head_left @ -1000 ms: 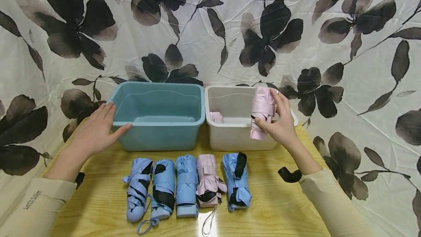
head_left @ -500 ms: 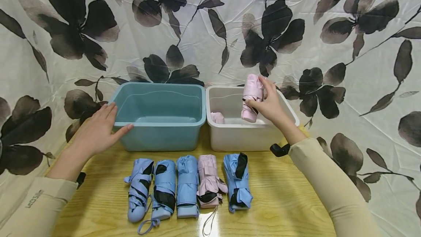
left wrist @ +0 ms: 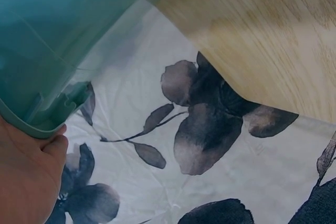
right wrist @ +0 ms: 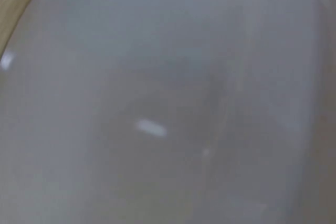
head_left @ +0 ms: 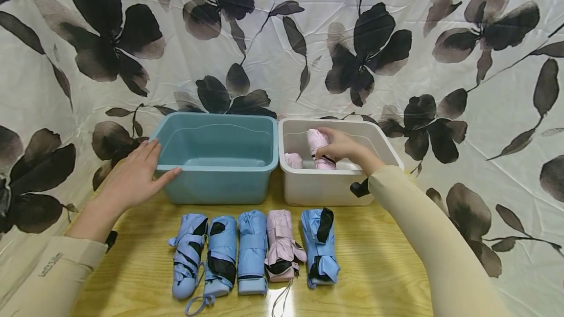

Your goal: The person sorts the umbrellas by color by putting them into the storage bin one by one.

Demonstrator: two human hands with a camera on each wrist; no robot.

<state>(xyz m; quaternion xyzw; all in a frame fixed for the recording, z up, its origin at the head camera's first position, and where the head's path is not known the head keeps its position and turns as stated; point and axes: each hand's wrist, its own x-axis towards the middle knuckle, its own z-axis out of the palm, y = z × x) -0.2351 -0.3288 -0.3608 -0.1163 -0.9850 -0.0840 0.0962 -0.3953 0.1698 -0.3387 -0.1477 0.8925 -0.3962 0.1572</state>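
My right hand (head_left: 341, 146) reaches over the front rim of the white bin (head_left: 330, 187) and holds a pink folded umbrella (head_left: 316, 139) down inside it. To the left of that, another pink umbrella (head_left: 293, 160) lies in the same bin, mostly behind the front wall. My left hand (head_left: 129, 172) rests at the left rim of the teal bin (head_left: 216, 185), thumb spread toward the front corner. The left wrist view has this hand (left wrist: 26, 174) at the rim's corner. Only a blurred pale bin wall (right wrist: 157, 77) fills the right wrist view.
In front of the bins lies a row of folded umbrellas: several blue ones, such as the middle one (head_left: 252, 253), and a pink one (head_left: 282, 243) with a cord. All are on the wooden table (head_left: 374, 263). A floral cloth (head_left: 282, 77) hangs behind.
My right hand has carried the pink umbrella left and down, from above the white bin's right front rim into the bin. The left hand stays at the teal rim.
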